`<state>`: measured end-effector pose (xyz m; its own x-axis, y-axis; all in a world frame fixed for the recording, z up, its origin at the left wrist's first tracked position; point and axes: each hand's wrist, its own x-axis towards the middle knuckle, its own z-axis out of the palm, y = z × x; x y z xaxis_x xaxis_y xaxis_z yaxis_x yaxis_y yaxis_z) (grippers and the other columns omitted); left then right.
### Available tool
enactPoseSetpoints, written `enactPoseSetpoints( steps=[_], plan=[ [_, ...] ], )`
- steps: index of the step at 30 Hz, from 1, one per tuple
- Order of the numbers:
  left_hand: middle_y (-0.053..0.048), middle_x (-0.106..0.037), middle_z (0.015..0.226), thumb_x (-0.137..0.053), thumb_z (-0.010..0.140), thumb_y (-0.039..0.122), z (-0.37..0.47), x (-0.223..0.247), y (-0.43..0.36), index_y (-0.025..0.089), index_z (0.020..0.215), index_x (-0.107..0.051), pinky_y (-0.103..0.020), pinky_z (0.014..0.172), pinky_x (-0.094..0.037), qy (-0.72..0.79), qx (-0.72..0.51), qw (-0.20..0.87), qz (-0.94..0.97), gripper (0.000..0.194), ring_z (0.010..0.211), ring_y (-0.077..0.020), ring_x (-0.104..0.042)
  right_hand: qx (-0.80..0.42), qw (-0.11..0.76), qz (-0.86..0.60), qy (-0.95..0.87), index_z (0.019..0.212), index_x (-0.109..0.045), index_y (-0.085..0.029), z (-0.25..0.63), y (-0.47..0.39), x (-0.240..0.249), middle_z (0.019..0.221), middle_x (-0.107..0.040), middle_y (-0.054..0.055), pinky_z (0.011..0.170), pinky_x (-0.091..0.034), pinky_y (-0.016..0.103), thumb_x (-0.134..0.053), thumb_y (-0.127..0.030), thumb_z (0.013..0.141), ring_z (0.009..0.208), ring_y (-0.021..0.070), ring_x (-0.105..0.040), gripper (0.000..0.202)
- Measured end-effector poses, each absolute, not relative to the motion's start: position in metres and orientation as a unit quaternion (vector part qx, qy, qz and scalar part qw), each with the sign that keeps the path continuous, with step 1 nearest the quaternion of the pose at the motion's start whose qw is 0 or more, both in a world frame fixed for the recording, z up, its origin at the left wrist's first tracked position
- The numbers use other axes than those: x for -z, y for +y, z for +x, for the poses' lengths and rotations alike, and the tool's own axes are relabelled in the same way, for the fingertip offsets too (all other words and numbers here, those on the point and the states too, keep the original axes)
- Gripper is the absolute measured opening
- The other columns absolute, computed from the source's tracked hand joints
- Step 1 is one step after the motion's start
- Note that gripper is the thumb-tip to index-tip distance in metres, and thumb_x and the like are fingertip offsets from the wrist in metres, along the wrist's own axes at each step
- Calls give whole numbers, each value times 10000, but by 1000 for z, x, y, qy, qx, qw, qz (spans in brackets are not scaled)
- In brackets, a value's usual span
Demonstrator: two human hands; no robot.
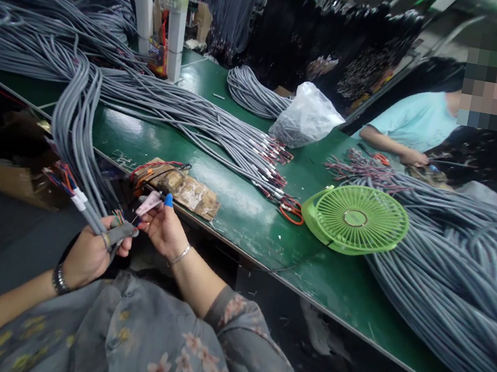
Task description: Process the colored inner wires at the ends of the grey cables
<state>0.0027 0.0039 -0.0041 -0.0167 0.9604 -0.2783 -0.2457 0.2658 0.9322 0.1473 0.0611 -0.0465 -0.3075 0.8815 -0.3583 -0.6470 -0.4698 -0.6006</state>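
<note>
Our left hand (89, 254) grasps grey cables (91, 218) before the tabletop (238, 203); our right hand (165, 229) meets their coloured wires (118, 215), though we can't tell its hold. Farther right, white-banded cable ends (268, 150) seem done; our held end looks unfinished.

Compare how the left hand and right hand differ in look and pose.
The left hand wraps around grey cables; the right hand bends near thin wires, its exact grip unclear. The left hand has a dark band at its wrist, the right hand a silver bracelet. The right hand shows a blue fingertip cover; the left hand shows no blue one. Both are close together.
</note>
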Motion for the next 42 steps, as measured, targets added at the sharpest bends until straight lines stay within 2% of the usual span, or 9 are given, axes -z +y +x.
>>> enactPoseSetpoints(
  steps=[4, 11, 17, 21, 27, 32, 34, 38, 42],
  plan=[
    [-2, -667, 499, -1044, 472, 350, 1, 3, -1, 201, 576, -751, -238, 423, -494, 513, -507, 597, 351, 344, 442, -134, -590, -807, 458, -318, -197, 860, -740, -199, 153, 61, 45, 789, -739, 30, 668, -576, 255, -763, -670, 1056, 676, 152, -613, 510],
    [16, -654, 514, -1032, 553, 340, 6, 1, 4, 206, 633, -714, -228, 444, -522, 519, -530, 590, 317, 354, 470, -137, -615, -782, 494, -321, -205, 904, -781, -192, 150, 59, 45, 739, -716, -5, 617, -542, 220, -848, -568, 1030, 631, 125, -576, 402],
    [31, -639, 495, -1036, 463, 374, 13, -2, 9, 203, 599, -689, -198, 434, -499, 531, -531, 587, 304, 410, 460, -112, -594, -807, 473, -313, -167, 856, -762, -185, 147, 63, 46, 762, -720, 6, 657, -559, 239, -870, -559, 1020, 666, 138, -597, 422],
    [25, -642, 474, -992, 425, 379, 18, -5, 11, 204, 573, -691, -189, 417, -478, 550, -525, 581, 291, 378, 436, -100, -570, -802, 492, -311, -136, 850, -767, -187, 143, 67, 48, 768, -726, 9, 699, -586, 251, -899, -526, 1003, 695, 143, -610, 394],
    [14, -646, 458, -943, 398, 372, 20, -9, 9, 203, 546, -702, -190, 406, -470, 564, -517, 579, 283, 329, 421, -100, -568, -793, 501, -314, -149, 852, -776, -203, 139, 66, 55, 782, -748, 22, 668, -600, 268, -839, -682, 1004, 694, 158, -626, 507],
    [16, -652, 456, -973, 429, 390, 10, -3, 2, 213, 553, -707, -208, 413, -480, 554, -507, 584, 309, 343, 412, -107, -565, -814, 454, -291, -215, 870, -751, -194, 152, 59, 66, 861, -783, 54, 684, -600, 264, -774, -764, 1010, 715, 153, -649, 588],
    [17, -649, 452, -983, 432, 396, 7, -1, -1, 216, 549, -710, -214, 408, -476, 555, -510, 579, 312, 347, 407, -111, -560, -816, 427, -290, -258, 901, -758, -184, 158, 52, 70, 902, -799, 70, 696, -592, 267, -851, -742, 953, 737, 152, -656, 569],
    [8, -662, 463, -992, 431, 375, 3, 4, -4, 215, 550, -733, -228, 412, -486, 550, -513, 577, 318, 327, 412, -122, -569, -785, 418, -301, -345, 890, -764, -191, 161, 39, 71, 884, -794, 40, 685, -557, 279, -1060, -652, 708, 721, 143, -628, 578],
    [-10, -684, 482, -1011, 450, 426, 2, 8, -5, 218, 533, -740, -235, 433, -509, 548, -495, 575, 352, 351, 427, -134, -598, -720, 453, -342, -400, 788, -735, -208, 155, 31, 63, 737, -709, -11, 657, -516, 294, -1082, -568, 679, 666, 140, -594, 512]
  ],
)
